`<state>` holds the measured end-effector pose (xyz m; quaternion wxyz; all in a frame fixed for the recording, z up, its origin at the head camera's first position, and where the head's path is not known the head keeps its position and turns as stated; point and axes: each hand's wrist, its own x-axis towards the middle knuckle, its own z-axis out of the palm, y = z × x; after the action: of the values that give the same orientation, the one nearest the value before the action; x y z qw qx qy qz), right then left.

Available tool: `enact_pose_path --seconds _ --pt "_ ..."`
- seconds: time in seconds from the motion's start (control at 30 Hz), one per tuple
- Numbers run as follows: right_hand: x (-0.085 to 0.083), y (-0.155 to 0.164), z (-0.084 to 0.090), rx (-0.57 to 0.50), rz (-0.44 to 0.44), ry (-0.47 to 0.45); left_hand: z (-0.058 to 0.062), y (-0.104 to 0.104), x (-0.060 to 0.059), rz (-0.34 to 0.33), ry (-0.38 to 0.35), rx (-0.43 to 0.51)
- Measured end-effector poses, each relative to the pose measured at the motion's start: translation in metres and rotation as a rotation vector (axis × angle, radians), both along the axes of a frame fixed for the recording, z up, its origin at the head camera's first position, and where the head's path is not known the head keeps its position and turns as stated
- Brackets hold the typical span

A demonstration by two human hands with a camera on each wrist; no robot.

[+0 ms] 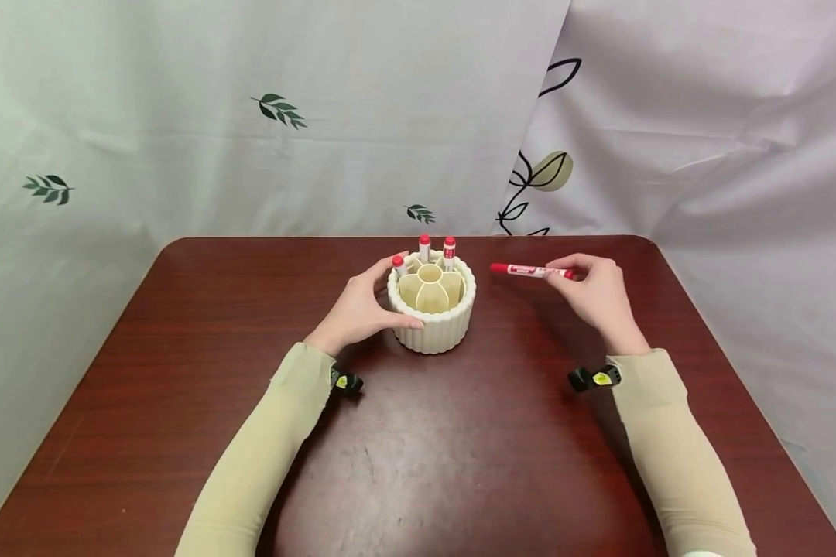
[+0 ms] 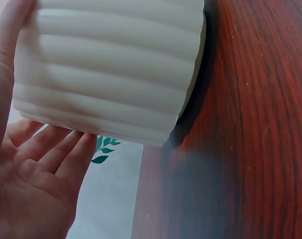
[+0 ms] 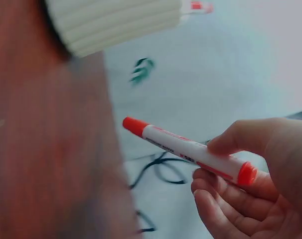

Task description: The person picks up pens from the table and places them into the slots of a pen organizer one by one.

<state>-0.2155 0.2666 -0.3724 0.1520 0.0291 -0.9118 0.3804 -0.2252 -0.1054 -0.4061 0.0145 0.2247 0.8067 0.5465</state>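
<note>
A cream ribbed pen holder (image 1: 432, 333) with petal-shaped compartments stands upright on the table. Three red-capped markers (image 1: 449, 254) poke up from its back and left compartments. My left hand (image 1: 358, 307) grips the holder from the left, thumb across the front and fingers round the far side; the left wrist view shows the fingers against the ribbed wall (image 2: 106, 69). To the right of the holder and apart from it, my right hand (image 1: 594, 294) pinches a red-and-white whiteboard marker (image 3: 176, 144) near one end, the red cap pointing left toward the holder.
The dark reddish-brown wooden table (image 1: 460, 456) spreads out around both hands. Behind it hangs a pale curtain (image 1: 348, 155) printed with leaves. Each wrist carries a small black camera (image 1: 594, 378).
</note>
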Motion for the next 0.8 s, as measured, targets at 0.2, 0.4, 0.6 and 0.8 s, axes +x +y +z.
enact_pose_path --seconds 0.2,0.4,0.6,0.8 --pt "0.004 -0.004 0.029 -0.102 -0.023 0.082 -0.001 -0.001 0.001 0.008 -0.009 0.013" --pt "0.008 -0.013 0.051 -0.236 -0.009 0.125 -0.001 0.0 0.001 0.003 -0.005 0.015" --pt "0.014 -0.026 0.067 -0.304 0.024 0.135 0.0 -0.001 0.002 0.011 0.0 0.008" --pt "0.022 -0.035 0.082 -0.383 0.072 0.185 0.004 -0.001 0.002 0.003 -0.019 0.015"
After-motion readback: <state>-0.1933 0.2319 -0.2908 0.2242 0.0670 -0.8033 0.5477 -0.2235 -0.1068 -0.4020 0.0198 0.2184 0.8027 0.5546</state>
